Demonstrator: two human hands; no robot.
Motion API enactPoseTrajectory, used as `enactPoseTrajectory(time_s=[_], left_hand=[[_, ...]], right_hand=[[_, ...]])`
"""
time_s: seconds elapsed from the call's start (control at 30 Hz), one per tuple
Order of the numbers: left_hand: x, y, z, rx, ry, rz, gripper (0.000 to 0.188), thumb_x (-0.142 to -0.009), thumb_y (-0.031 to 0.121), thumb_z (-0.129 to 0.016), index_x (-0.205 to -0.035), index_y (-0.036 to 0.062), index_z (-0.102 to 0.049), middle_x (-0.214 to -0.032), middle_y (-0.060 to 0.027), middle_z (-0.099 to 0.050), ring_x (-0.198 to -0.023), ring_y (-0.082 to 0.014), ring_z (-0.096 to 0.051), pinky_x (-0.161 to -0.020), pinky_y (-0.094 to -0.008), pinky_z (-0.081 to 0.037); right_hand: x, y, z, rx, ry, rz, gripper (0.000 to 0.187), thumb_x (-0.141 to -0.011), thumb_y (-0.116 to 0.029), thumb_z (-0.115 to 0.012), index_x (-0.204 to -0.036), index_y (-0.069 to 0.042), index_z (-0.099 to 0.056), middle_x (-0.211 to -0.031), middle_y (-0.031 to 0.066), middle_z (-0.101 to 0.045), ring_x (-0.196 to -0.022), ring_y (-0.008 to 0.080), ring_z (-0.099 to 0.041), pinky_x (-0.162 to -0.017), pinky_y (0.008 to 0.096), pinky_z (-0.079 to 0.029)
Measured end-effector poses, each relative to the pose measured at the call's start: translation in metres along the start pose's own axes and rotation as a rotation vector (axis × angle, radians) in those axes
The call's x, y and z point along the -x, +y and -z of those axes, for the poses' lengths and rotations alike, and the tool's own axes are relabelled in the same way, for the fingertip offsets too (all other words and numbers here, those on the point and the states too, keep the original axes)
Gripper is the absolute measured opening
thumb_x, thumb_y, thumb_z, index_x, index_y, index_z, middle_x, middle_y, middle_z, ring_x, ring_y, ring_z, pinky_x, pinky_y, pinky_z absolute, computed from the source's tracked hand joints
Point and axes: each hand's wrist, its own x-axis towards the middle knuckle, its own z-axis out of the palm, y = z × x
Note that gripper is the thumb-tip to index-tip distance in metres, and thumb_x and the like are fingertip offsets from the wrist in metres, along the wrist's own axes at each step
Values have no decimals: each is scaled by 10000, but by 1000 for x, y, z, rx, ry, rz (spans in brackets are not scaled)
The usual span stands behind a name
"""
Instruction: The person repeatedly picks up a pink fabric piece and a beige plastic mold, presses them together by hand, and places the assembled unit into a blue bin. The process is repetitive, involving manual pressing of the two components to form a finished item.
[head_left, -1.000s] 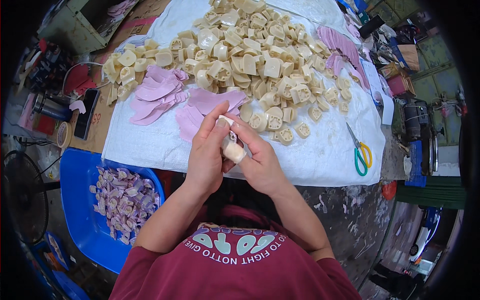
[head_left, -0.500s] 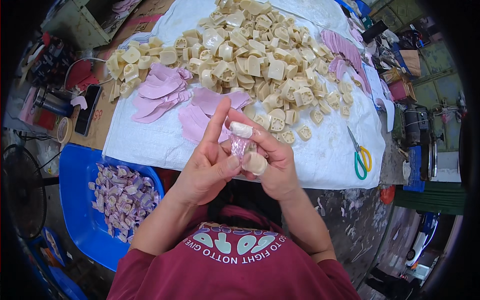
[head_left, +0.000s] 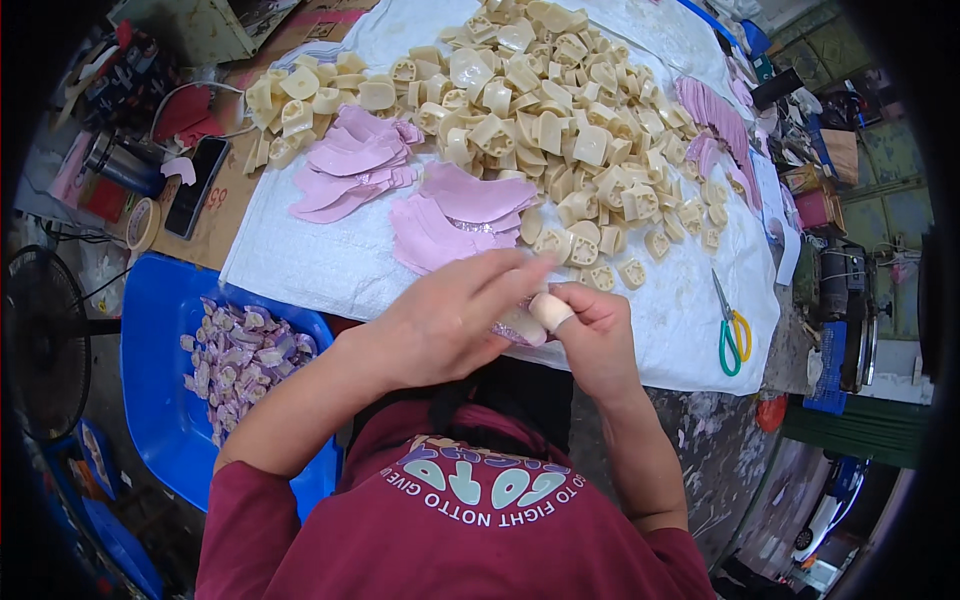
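In front of my body, at the near edge of the white cloth, both hands meet on one small shoe heel covered in glittery pink-purple material. My right hand pinches it, a pale wrapping around the thumb. My left hand reaches over from the other side, back upward, its slightly blurred fingers closed against the heel and hiding much of it. Just beyond lie thin curved pink sheet pieces, with another fanned stack to their left. Bare cream plastic heels form a large heap behind.
A blue tub at lower left contains wrapped purple heels. Scissors with green and yellow handles lie at the cloth's right side. A phone, tape roll and fan are on the left; more pink strips lie far right.
My left hand has turned from a raised index finger to back-upward, its fingers now over the heel. The right hand's fingers have drawn in around it. The whole view has shifted slightly.
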Motion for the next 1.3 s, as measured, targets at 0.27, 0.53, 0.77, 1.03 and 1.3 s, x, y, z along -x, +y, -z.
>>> enactPoseTrajectory(time_s=[0.27,0.53,0.77,1.03,1.3], left_hand=[[-7,4,-1,-77,163,61,482,-620,101,-806,-1051,6,-611,-812,-113,-623,-682,-258,-617,-607,-331,-507],[-11,4,-23,-68,361,141,367,-616,157,-786,-887,15,-583,-729,-105,-566,-622,-275,-586,-540,-361,-468],[-12,1,-32,-24,447,363,356,-612,121,-814,-857,6,-583,-723,-87,-582,-595,-162,-592,-529,-268,-476],[-9,-3,-39,-50,479,419,364,-620,144,-805,-870,2,-582,-761,-102,-592,-630,-198,-612,-566,-298,-493],[2,-1,-42,-115,435,364,358,-633,126,-785,-890,4,-568,-781,-126,-569,-650,-285,-595,-572,-357,-483]], right_hand=[[1,-2,-14,142,177,296,204,-930,-78,-551,-1069,48,-631,-890,33,-652,-791,73,-575,-685,229,-464],[-7,0,-14,39,188,275,261,-969,-174,-518,-1083,39,-618,-901,27,-643,-822,94,-581,-737,241,-464],[-21,-5,-19,-391,108,113,231,-970,-151,-501,-1060,37,-601,-866,17,-627,-792,82,-570,-717,234,-466],[-30,7,-18,-194,87,97,231,-959,-109,-493,-1123,34,-571,-921,43,-620,-829,75,-558,-740,240,-475],[-19,3,-26,-39,15,128,255,-917,-37,-509,-1165,19,-533,-956,44,-612,-886,73,-545,-763,241,-464]])
